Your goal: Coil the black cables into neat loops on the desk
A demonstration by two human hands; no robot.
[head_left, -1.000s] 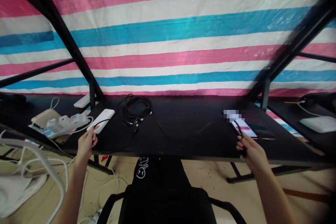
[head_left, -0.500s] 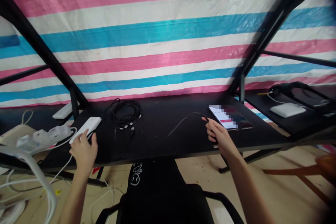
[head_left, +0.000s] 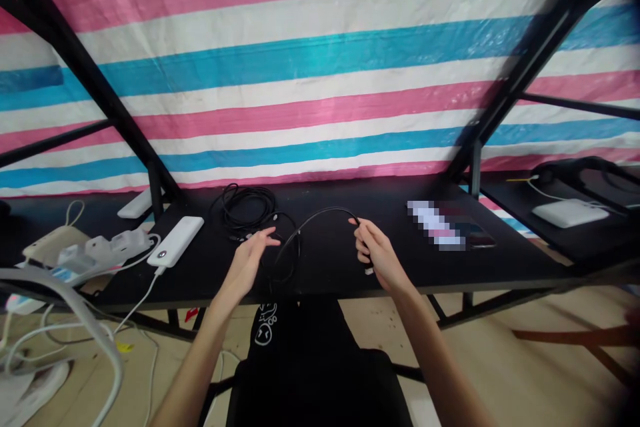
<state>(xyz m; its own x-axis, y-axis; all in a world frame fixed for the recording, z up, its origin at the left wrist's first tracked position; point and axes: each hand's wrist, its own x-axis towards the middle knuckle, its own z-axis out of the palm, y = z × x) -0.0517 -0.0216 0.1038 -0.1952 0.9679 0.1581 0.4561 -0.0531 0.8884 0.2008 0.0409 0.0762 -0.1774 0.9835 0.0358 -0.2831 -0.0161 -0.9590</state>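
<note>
My right hand (head_left: 377, 253) is closed around one end of a black cable (head_left: 325, 209), and a pale tip shows below the fist. From there the cable arcs left over the black table toward my left hand. My left hand (head_left: 249, 261) has its fingers stretched out and apart beside the loops, gripping nothing that I can see. Just behind it lies a coil of black cable (head_left: 247, 207); its small pale tags are partly covered by the fingers.
A white power bank (head_left: 177, 240) with a white cord lies left on the black table (head_left: 330, 273). Several white plugs (head_left: 103, 250) crowd the far left. At the right are phones (head_left: 465, 230), partly blurred out, and a white box (head_left: 570, 211) on a neighbouring table.
My left hand has left the power bank and moved right to the cable coil. My right hand has come left with the black cable, bringing both hands closer together.
</note>
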